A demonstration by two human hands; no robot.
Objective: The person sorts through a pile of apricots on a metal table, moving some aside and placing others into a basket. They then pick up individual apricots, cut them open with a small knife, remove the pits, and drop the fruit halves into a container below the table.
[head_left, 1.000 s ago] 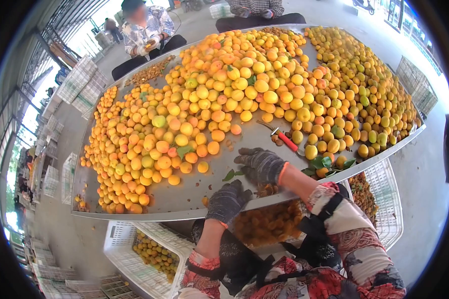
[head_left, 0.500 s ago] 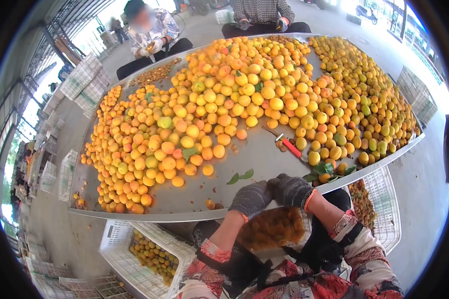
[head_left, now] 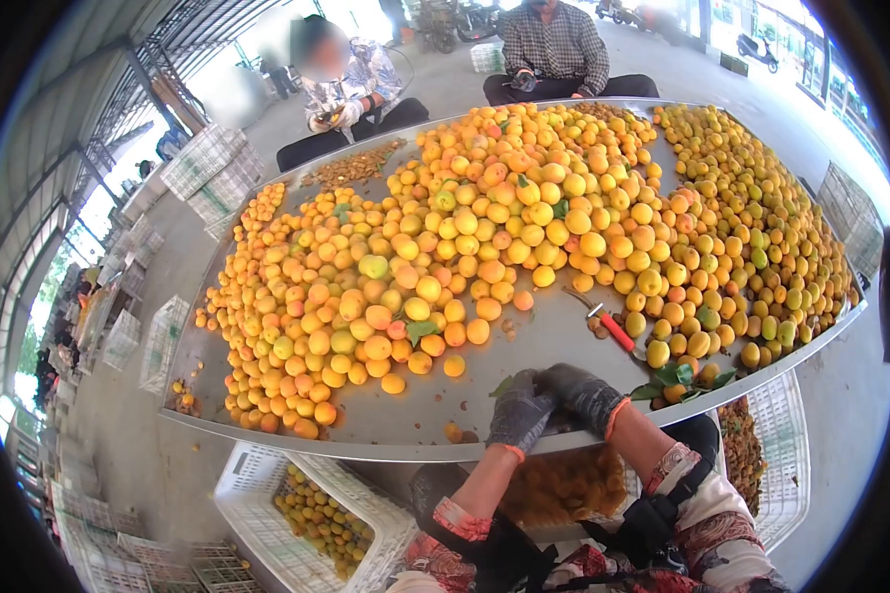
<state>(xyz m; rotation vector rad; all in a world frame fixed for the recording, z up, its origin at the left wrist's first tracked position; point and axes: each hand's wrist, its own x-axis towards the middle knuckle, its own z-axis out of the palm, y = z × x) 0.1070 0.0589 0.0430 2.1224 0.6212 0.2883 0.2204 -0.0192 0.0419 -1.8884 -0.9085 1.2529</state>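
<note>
My left hand [head_left: 520, 413] and my right hand [head_left: 585, 397], both in dark grey gloves with orange cuffs, meet over the front edge of the metal table [head_left: 386, 420]. Their fingers are curled in against each other, and whatever lies between them is hidden. A green leaf [head_left: 502, 386] shows partly beside my left fingers. Beyond the hands, a large heap of apricots [head_left: 485, 217] covers much of the table. To the right of my hands lies a red-handled tool [head_left: 615, 330] with a white collar, touching nearby apricots.
Below the table edge stand a white crate [head_left: 252, 484] with apricots [head_left: 321, 519], a container of orange-brown pieces [head_left: 569, 484] and another white crate [head_left: 786, 445]. Two people sit across the table, one in a checked shirt [head_left: 556, 49]. Stacked crates [head_left: 208, 168] stand at left.
The view has tilted, so the table sits lower and further right. My hands have moved slightly forward over the table, and my left hand now partly covers the leaves.
</note>
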